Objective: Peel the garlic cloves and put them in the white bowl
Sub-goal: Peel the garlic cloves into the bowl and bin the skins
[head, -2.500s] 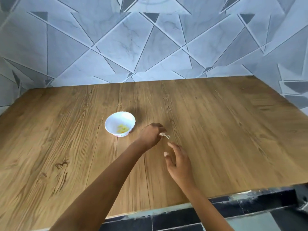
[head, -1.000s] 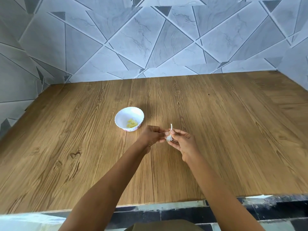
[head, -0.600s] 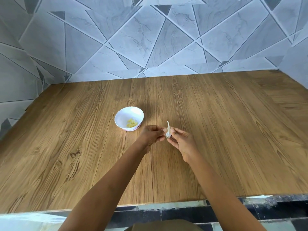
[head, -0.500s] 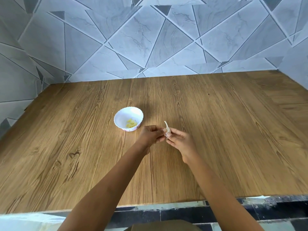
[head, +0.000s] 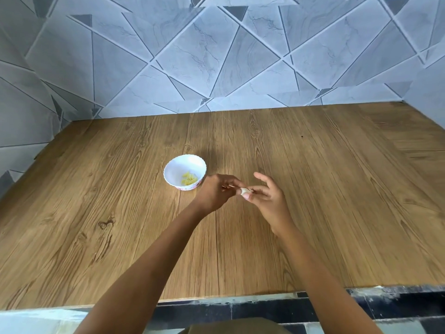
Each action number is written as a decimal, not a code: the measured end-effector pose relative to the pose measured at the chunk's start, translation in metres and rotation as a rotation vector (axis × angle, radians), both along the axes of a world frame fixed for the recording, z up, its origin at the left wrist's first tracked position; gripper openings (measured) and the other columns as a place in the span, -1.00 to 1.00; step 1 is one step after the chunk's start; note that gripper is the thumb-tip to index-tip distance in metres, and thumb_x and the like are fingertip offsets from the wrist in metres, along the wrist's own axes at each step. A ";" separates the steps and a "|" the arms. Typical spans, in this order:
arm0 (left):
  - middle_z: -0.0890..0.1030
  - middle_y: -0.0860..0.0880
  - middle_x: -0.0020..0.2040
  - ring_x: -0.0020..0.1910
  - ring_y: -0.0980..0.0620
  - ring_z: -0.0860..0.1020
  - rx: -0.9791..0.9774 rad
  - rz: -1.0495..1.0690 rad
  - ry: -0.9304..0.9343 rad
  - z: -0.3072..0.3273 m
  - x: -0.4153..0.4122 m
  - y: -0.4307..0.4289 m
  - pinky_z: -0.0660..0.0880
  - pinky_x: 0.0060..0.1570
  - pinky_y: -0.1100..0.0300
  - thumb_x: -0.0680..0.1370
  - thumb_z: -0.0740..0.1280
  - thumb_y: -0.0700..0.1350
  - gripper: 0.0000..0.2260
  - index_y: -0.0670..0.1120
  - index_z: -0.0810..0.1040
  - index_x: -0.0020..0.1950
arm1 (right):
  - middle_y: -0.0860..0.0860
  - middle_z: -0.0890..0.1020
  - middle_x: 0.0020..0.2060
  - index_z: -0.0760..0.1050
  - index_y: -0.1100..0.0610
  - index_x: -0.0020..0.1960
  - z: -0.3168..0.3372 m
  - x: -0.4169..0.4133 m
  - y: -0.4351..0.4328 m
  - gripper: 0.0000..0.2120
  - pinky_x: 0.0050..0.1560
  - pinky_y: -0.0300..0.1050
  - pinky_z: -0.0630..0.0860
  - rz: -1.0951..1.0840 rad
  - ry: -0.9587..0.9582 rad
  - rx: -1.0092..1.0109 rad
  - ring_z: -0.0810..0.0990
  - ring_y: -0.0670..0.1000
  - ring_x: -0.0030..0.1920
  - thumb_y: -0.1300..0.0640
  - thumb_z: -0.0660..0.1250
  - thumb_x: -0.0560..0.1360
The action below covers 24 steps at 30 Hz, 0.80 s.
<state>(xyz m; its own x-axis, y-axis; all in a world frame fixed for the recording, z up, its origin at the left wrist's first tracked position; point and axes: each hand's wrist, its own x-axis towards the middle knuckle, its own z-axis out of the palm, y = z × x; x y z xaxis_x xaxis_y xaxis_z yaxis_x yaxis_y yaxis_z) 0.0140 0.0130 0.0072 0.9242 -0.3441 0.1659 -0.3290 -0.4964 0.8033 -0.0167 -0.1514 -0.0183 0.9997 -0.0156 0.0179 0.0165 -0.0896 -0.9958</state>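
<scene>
1. Both hands were up over the middle of the desk [head: 337,189], meeting just right of the white bowl [head: 178,169].
2. The garlic clove [head: 244,191] sat right between them, lifted off the wood, a small pale lump with a darker tip toward the right.
3. The right hand [head: 267,198] had it pinched between thumb and a bent finger, palm turned inward, with the forefinger lifted straight and clear above the clove.
4. The left hand [head: 214,194] was curled tight, knuckles up, with its fingertips drawn together against the clove's left end. A thin, pale sliver showed at those fingertips, too small to make out.
5. So each hand was closed narrow on that one clove, and neither rested on the desk.
6. The white bowl stood upright on the desk just beside the left hand, apart from it, with a scalloped rim and a pinkish pattern low on its outer wall.
7. Inside it lay a few yellowish peeled cloves [head: 189,181], clustered toward the side nearest the hands.
8. Behind the desk rose a grey tiled wall [head: 216,56] cut into triangles.
</scene>
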 end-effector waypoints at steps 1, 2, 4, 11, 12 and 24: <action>0.68 -0.03 -0.13 -0.11 0.07 0.64 -0.050 0.029 0.046 0.000 -0.002 -0.002 0.55 -0.01 0.20 0.48 0.40 -0.28 -0.90 -0.16 0.66 -0.04 | -0.02 0.66 -0.02 0.43 0.05 0.30 0.000 0.000 -0.001 -0.53 0.09 -0.27 0.52 0.005 0.063 0.098 0.62 -0.12 0.03 0.21 0.44 0.43; 0.68 -0.05 -0.12 -0.09 0.04 0.64 -0.105 0.060 0.091 -0.001 -0.004 -0.004 0.56 0.02 0.18 0.48 0.40 -0.29 -0.91 -0.17 0.65 -0.04 | 0.02 0.66 0.00 0.47 0.09 0.25 0.001 -0.001 -0.001 -0.61 0.09 -0.22 0.54 0.012 0.106 0.175 0.63 -0.10 0.03 0.23 0.43 0.45; 0.68 -0.08 -0.10 -0.07 0.03 0.65 -0.178 0.107 0.158 -0.002 -0.007 -0.007 0.55 0.04 0.19 0.48 0.40 -0.29 -0.91 -0.18 0.64 -0.04 | 0.07 0.66 -0.01 0.54 0.19 0.16 0.000 -0.003 0.000 -0.73 0.08 -0.14 0.58 0.015 0.127 0.246 0.66 -0.06 -0.01 0.28 0.39 0.47; 0.69 -0.02 -0.14 -0.07 0.03 0.64 0.003 0.052 0.186 0.003 -0.003 -0.002 0.54 0.05 0.09 0.47 0.44 -0.16 -0.93 -0.10 0.68 -0.06 | -0.03 0.65 -0.02 0.49 0.25 0.25 -0.001 0.002 -0.010 -0.65 0.01 -0.26 0.56 0.103 -0.009 0.049 0.65 -0.08 0.02 0.27 0.37 0.48; 0.68 -0.02 -0.16 -0.08 0.01 0.63 0.034 0.064 0.176 0.004 -0.002 -0.003 0.53 0.05 0.06 0.47 0.44 -0.15 -0.93 -0.10 0.68 -0.08 | -0.04 0.65 -0.02 0.48 0.26 0.26 0.000 0.004 -0.010 -0.65 0.02 -0.25 0.56 0.115 -0.028 0.024 0.65 -0.07 0.02 0.27 0.36 0.49; 0.64 -0.02 -0.29 -0.31 0.18 0.57 -0.257 0.086 0.569 0.002 -0.010 0.000 0.48 -0.25 0.36 0.53 0.37 -0.17 -0.91 -0.16 0.62 -0.13 | 0.02 0.65 -0.06 0.54 0.20 0.19 -0.005 0.007 -0.005 -0.76 -0.04 -0.33 0.53 0.180 0.051 0.091 0.64 -0.14 -0.07 0.31 0.26 0.55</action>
